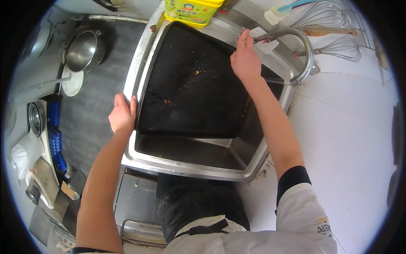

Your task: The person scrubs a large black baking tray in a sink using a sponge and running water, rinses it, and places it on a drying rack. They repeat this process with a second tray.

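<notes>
A dark baking tray [190, 85] with a raised rim lies tilted over the stainless steel sink [190, 173], and a few brown crumbs stick to its surface. My left hand [123, 112] grips the tray's left edge, the thumb on the inner side and the fingers over the sink rim. At the upper right, my right hand [246, 60] is on the base of the curved metal faucet [306, 58]; its fingers hide the part they hold. I see no water coming from the spout.
Behind the sink stands a yellow-green plastic tub [193, 12] bearing writing. Whisks [339, 47] and a spatula [276, 16] lie at the upper right. To the left, a steel bowl [81, 51] is on the dark surface, near blue crates [55, 143].
</notes>
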The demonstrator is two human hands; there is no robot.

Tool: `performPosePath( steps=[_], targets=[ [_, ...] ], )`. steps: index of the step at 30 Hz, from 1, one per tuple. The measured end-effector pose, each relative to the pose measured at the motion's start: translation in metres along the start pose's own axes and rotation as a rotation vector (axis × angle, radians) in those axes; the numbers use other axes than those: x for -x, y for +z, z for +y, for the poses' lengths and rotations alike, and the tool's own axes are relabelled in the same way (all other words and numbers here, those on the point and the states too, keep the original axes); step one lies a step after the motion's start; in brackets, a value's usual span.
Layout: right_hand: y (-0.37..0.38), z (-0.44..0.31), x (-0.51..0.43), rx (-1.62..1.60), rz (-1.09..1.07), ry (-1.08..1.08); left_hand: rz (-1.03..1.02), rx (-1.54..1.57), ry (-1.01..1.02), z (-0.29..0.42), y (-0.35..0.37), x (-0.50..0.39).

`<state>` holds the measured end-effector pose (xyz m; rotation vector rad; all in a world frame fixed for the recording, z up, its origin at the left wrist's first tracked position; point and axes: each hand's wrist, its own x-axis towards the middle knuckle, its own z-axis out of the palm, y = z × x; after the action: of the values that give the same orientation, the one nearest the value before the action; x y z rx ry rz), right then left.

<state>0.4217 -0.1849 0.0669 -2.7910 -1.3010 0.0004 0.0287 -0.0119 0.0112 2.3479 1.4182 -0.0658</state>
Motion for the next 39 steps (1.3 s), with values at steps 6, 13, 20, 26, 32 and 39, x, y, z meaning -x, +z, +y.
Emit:
performPosePath(
  steps=[6,13,20,26,32,39],
  targets=[
    [-0.017,0.02,-0.003,-0.039,-0.087,-0.092,-0.059,-0.025,-0.045,-0.001,0.0,-0.004],
    [-0.025,0.025,-0.002,-0.054,-0.104,-0.097,-0.053,-0.021,-0.044,-0.001,0.003,-0.004],
    [0.053,0.032,0.055,-0.895,-0.251,0.638,-0.032,-0.039,-0.056,-0.013,-0.002,-0.002],
    [0.177,0.09,0.071,-1.021,0.238,0.599,-0.014,0.037,0.042,0.021,0.013,-0.01],
    [0.141,-0.027,0.11,-0.923,0.155,0.088,-0.016,-0.046,-0.054,-0.012,-0.007,0.0],
    [0.198,0.079,0.07,-0.315,0.419,0.874,-0.052,0.045,0.015,0.019,0.007,-0.01]
  ],
)
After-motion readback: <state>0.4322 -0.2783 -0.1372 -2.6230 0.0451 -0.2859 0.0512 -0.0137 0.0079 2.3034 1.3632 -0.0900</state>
